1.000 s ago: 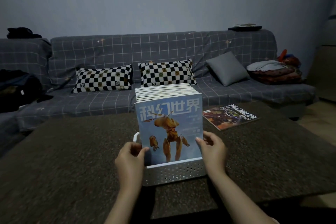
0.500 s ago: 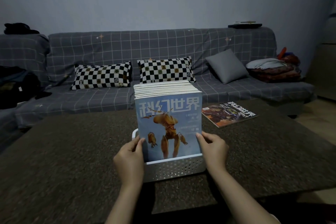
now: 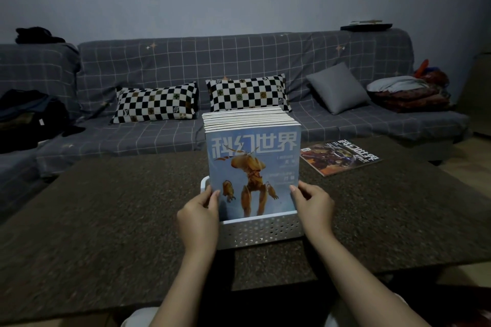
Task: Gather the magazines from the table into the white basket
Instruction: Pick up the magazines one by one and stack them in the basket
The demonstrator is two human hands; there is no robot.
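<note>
We see both hands at the front of the basket [image 3: 261,231], one at each lower edge of the front magazine [image 3: 253,170], which stands upright as the nearest of a packed row [image 3: 247,117] filling the basket. The left hand [image 3: 198,216] has its thumb curled over the blue cover near the lower left corner, pinching that edge; the other fingers go behind the magazine and are hidden from us. The right hand [image 3: 313,206] holds the lower right edge in the same way, thumb lying on the cover and fingers bent round the side, though in this dim light we cannot tell how firmly they press. Between the two thumbs the cover shows an orange insect-like figure under large white characters. Just below the knuckles runs the basket's perforated white front wall, and a rounded white corner of its rim shows just beyond the left thumb. Well beyond the right fingers, and further out to that side, one more magazine [image 3: 340,158] lies flat on the dark table [image 3: 106,233], apart from the basket. Behind the table stands a grey checked sofa [image 3: 239,61].
</note>
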